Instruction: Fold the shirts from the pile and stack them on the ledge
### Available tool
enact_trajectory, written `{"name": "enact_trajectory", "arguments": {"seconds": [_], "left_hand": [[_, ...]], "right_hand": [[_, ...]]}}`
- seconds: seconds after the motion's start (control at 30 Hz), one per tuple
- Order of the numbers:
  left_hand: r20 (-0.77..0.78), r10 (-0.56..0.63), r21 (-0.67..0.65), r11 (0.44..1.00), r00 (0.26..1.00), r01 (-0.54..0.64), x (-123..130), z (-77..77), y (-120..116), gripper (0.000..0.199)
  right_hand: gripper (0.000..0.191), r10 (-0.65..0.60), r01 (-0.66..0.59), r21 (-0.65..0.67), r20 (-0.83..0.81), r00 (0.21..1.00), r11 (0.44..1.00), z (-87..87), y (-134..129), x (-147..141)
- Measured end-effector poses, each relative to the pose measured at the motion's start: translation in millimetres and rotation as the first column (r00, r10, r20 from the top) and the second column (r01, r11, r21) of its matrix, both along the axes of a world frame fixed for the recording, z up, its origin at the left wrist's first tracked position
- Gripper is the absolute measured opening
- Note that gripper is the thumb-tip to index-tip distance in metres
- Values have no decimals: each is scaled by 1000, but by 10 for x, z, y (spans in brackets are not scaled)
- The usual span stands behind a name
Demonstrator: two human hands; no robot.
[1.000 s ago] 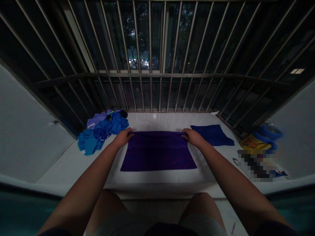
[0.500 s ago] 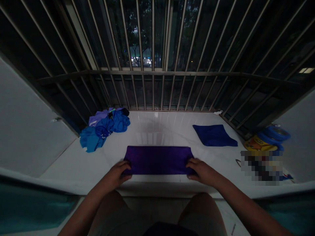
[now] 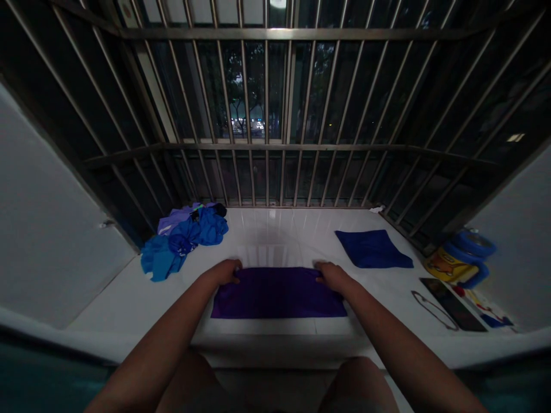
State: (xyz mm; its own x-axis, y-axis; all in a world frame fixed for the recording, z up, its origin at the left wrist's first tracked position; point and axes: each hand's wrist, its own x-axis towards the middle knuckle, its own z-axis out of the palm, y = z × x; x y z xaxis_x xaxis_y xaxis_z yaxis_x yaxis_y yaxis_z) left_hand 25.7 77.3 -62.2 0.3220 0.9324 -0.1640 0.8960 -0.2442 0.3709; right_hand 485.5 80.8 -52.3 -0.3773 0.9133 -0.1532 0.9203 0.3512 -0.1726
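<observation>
A purple cloth (image 3: 279,292), folded into a wide flat strip, lies in front of me on the white tiled ledge (image 3: 267,229). At its far left corner, my left hand (image 3: 226,272) is closed on the edge, with fingers over the back and thumb toward the front. My right hand (image 3: 332,275) grips the far right corner in the same way. Parts of both hands' fingers are hidden. Beyond my right hand, a folded dark blue cloth (image 3: 374,249) rests flat.
A crumpled pile of blue and lilac clothes (image 3: 185,235) sits at the left. To the right stand a yellow and blue container (image 3: 456,258), a dark flat slab (image 3: 454,304) and a looped cord (image 3: 433,310). Metal window bars (image 3: 267,147) close off the back.
Both hands have moved from the near side edges of the purple cloth to its far corners. The view has tilted up, so the ledge appears lower.
</observation>
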Motion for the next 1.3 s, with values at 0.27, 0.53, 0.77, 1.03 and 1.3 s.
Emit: {"name": "enact_trajectory", "arguments": {"seconds": [0.27, 0.53, 0.77, 1.03, 1.3], "left_hand": [[113, -20, 193, 981, 993, -2, -100, 454, -91, 6], [140, -75, 555, 832, 987, -16, 45, 205, -750, 24], [118, -53, 495, 869, 992, -12, 66, -649, -1505, 27], [434, 102, 371, 885, 895, -280, 75, -486, -1346, 33], [642, 406, 107, 793, 651, -600, -1, -510, -950, 38]], "right_hand": [[27, 63, -57, 141, -39, 997, 988, 594, 51, 310], [34, -14, -38, 368, 138, 990, 929, 550, -524, 584], [51, -100, 99, 78, 12, 995, 992, -178, -1162, 778], [69, -702, 696, 135, -2, 712, 705, -300, -995, 463], [41, -681, 700, 96, -172, 712, 708, -277, -711, 388]]}}
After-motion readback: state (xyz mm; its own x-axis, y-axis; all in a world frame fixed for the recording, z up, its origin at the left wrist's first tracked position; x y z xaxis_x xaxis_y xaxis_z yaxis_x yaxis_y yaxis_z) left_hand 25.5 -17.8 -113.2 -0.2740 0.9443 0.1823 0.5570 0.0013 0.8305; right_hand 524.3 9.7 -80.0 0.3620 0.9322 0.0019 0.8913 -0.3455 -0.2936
